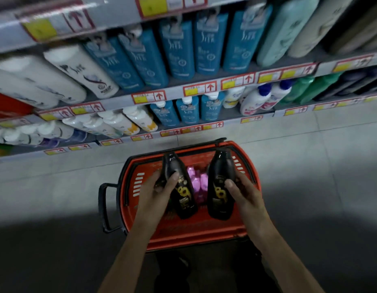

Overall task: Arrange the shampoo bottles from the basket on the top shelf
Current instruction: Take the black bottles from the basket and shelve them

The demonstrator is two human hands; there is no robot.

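Observation:
A red plastic basket (pixel 189 233) with black handles stands on the floor below me. My left hand (pixel 156 191) grips a black shampoo bottle (pixel 181 193) with a sunflower label, held upright over the basket. My right hand (pixel 244 191) grips a second black shampoo bottle (pixel 220 187) of the same kind beside it. Pink bottles (pixel 197 182) lie in the basket between the two black ones. The shelf edge (pixel 120 15) at the top of the view carries price tags; what stands on it is out of sight.
Shelves ahead hold blue bottles (pixel 179 49), white bottles (pixel 77 68), pale green ones (pixel 287 28) and lower rows of smaller bottles (pixel 187 111). Grey tiled floor (pixel 310 166) lies around the basket. A black handle (pixel 105 208) sticks out on the basket's left.

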